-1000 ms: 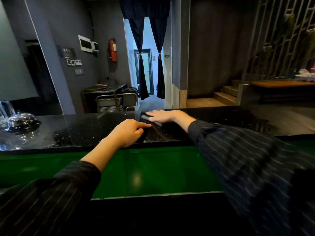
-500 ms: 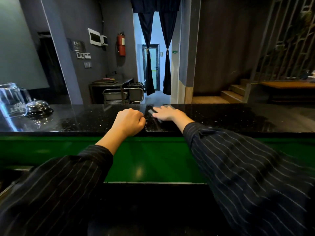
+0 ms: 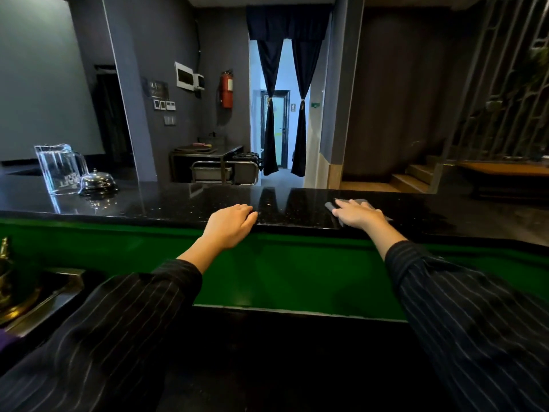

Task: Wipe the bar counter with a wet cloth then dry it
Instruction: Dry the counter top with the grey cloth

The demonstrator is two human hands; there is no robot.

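A glossy black speckled bar counter [image 3: 166,203] runs across the view, with a green front panel below it. My right hand [image 3: 355,215] lies flat with straight fingers on a small dark grey cloth [image 3: 331,207], pressing it onto the counter right of centre. Most of the cloth is hidden under the hand. My left hand [image 3: 230,226] rests on the counter's near edge at the centre, fingers loosely bent, holding nothing.
An upturned clear glass pitcher [image 3: 59,168] and a metal call bell [image 3: 98,181] stand on the counter at the left. A sink edge with brass fittings [image 3: 12,292] sits low at the left. Beyond the counter are a steel trolley [image 3: 222,171], a curtained doorway and wooden steps.
My right hand has slid the cloth to the right along the counter, away from my left hand. The left hand stays on the near edge. The view has shifted, so the pitcher shows fully.
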